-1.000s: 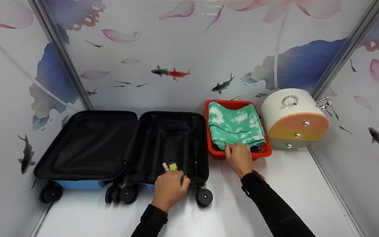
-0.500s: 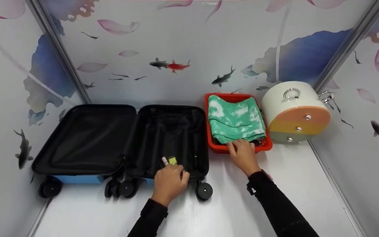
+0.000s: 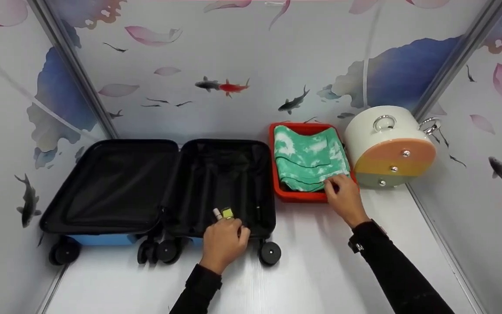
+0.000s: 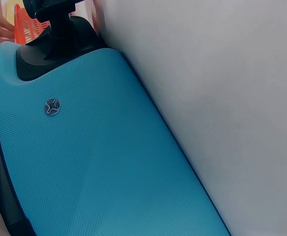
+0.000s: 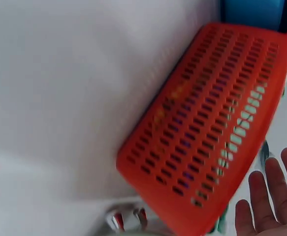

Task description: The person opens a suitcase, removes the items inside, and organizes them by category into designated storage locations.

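My left hand [image 3: 225, 242] is at the front rim of the open suitcase [image 3: 273, 192], fingers reaching inside. Its fingertips are hidden, so I cannot tell whether it grips anything. Just beyond them show a small pale-pink cylinder [image 3: 217, 213] and a small yellow item [image 3: 227, 213]. My right hand [image 3: 347, 198] is over the front right corner of the red basket [image 3: 301, 197], thumb and index finger at the edge of a folded green and white tie-dye cloth [image 3: 307, 157]. In the right wrist view several fingers [image 5: 281, 196] extend beside the basket's slotted wall.
The suitcase's other half [image 3: 111, 187] lies open at left; black wheels [image 3: 270, 253] jut out in front. A cream drum-shaped cabinet [image 3: 379, 126] with coloured drawers stands right of the basket. Printed wall panels [image 3: 251, 48] enclose the back and sides.
My right hand has moved right along the basket's front, from the middle of the cloth's near edge to its right corner. My left hand has stayed at the suitcase rim.
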Motion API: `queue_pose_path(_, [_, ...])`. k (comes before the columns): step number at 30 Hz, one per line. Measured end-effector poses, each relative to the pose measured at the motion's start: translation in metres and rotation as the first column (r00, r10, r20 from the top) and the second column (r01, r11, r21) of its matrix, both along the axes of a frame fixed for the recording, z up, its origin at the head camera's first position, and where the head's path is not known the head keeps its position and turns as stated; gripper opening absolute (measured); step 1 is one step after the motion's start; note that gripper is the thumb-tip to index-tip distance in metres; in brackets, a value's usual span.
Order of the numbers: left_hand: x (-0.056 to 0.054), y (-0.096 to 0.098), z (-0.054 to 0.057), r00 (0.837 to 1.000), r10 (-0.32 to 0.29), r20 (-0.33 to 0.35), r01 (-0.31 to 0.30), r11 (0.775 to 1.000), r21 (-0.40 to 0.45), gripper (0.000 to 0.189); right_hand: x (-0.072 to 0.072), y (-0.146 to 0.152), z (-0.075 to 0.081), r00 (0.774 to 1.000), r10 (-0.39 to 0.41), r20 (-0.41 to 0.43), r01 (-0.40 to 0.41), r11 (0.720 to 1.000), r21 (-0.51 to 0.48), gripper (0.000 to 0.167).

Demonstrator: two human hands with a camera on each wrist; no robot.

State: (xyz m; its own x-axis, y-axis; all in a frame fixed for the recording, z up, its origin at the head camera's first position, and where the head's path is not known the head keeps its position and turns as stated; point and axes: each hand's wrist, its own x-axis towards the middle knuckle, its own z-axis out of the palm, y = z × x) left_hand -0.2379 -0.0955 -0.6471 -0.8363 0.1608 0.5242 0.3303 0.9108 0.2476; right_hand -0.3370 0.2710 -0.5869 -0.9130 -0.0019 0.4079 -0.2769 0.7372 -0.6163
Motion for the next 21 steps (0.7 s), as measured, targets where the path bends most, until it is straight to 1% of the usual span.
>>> queue_pose_path(3, [0.0,0.0,0.0,1.0,0.006,-0.005,-0.005,1.0,0.004,0.027,-0.008,0.015,0.018,1.0,0.011,-0.017,-0.01,0.998,0.055,0.021])
queue_pose_path(5, [0.001,0.001,-0.001,1.0,0.004,-0.005,-0.004,1.0,0.004,0.026,-0.015,0.027,0.035,0.999,0.003,-0.046,0.002,0.995,0.096,0.022])
queue_pose_path(8, [0.001,0.002,-0.001,1.0,0.001,-0.008,-0.001,1.0,0.004,0.026,-0.026,0.047,0.069,0.993,-0.032,-0.114,0.047,0.99,0.135,0.023])
queue_pose_path(10, [0.001,0.003,-0.002,1.0,0.001,-0.01,-0.001,1.0,0.003,0.026,-0.036,0.06,0.093,0.985,-0.066,-0.158,0.09,0.984,0.152,0.024])
queue_pose_path(12, [0.0,0.002,-0.001,1.0,0.004,-0.013,-0.004,1.0,0.002,0.025,-0.046,0.074,0.116,0.977,-0.108,-0.186,0.14,0.976,0.167,0.025])
queue_pose_path(14, [0.0,0.001,-0.001,1.0,0.006,-0.011,-0.006,1.0,0.001,0.025,-0.058,0.09,0.133,0.975,-0.145,-0.166,0.177,0.964,0.198,0.029])
queue_pose_path(16, [-0.001,0.0,0.0,1.0,0.007,-0.009,-0.007,1.0,0.004,0.027,-0.068,0.105,0.147,0.98,-0.171,-0.102,0.191,0.949,0.25,0.035])
queue_pose_path(18, [-0.001,0.0,0.0,1.0,0.008,-0.004,-0.008,1.0,0.01,0.029,-0.078,0.118,0.156,0.984,-0.175,-0.023,0.174,0.934,0.313,0.042])
queue_pose_path(19, [-0.002,0.001,0.001,1.0,0.009,-0.002,-0.009,1.0,0.014,0.03,-0.081,0.124,0.158,0.985,-0.171,0.021,0.154,0.925,0.349,0.046])
queue_pose_path(21, [-0.003,0.002,0.001,1.0,0.012,0.003,-0.012,1.0,0.019,0.032,-0.088,0.131,0.161,0.986,-0.148,0.077,0.103,0.903,0.417,0.049])
